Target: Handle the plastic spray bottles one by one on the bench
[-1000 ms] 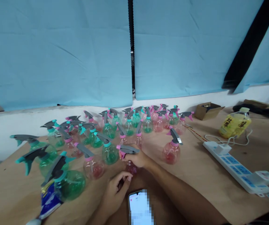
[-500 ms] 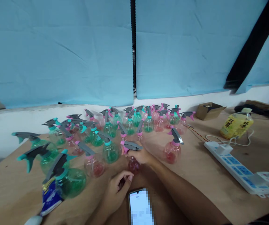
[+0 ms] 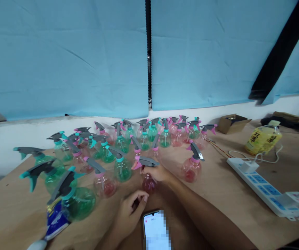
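Note:
A pink spray bottle (image 3: 148, 186) with a grey and pink trigger head stands in front of me. My right hand (image 3: 158, 172) is closed round its neck, just below the head. Part of the bottle is hidden behind the hand. My left hand (image 3: 131, 210) rests curled on the table close to the bottle's base, its thumb and fingertips together and nothing visible in them. Below the bottle lies a phone (image 3: 154, 225) with its screen lit, partly blurred out. A clear pink spray bottle (image 3: 105, 185) is to the left, and another pink spray bottle (image 3: 191, 169) to the right.
Several green and pink spray bottles (image 3: 123, 168) crowd the table towards the wall. At the left lies a blue packet (image 3: 57, 218) beside a green spray bottle (image 3: 79, 205). A power strip (image 3: 264, 189), a yellow drink bottle (image 3: 263, 139) and a cardboard box (image 3: 231, 125) are on the right.
The held bottle's trigger head has shifted slightly to the right, and a fingertip shows near its trigger. The phone's screen looks slightly different. My left hand has hardly moved.

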Available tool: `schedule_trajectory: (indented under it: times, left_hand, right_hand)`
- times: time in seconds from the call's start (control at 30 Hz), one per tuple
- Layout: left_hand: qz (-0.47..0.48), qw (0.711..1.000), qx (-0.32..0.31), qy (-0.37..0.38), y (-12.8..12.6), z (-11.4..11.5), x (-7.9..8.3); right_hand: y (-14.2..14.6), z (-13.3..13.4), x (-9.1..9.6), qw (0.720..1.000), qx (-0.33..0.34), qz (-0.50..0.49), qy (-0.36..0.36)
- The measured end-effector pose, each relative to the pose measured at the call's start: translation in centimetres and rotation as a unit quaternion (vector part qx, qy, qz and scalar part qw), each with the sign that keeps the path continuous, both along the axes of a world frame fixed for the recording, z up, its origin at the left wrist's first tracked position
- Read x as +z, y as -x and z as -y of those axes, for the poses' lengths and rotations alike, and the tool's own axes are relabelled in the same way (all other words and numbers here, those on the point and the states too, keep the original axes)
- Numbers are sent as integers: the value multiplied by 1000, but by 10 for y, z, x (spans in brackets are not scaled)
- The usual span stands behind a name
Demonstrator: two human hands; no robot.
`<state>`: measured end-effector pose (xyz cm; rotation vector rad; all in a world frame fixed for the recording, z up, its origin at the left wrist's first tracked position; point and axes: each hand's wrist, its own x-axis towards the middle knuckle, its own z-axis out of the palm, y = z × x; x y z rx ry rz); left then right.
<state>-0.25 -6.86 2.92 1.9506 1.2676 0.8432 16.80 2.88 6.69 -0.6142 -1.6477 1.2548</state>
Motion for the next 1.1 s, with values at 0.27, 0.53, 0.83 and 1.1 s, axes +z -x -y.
schedule_trajectory:
  times: [0.27,0.53,0.83,1.1]
  left_hand:
    - [-2,1000,4,-4,-1,0,0]
    - [-6,1000,-1,-12,-1,1,-1]
    - [-6,1000,-5,-23,0,0,-1]
    - [-17,999,-17,-26,0,2,-3]
  right_hand:
    - [4,-2,-6,1000,-1,-20,5]
    - [2,1,-1,1000,-14,-2,-4]
    - [1,7,-18,988,-142,6,-60]
    - [-30,32,-27,924,-367,-22,-109]
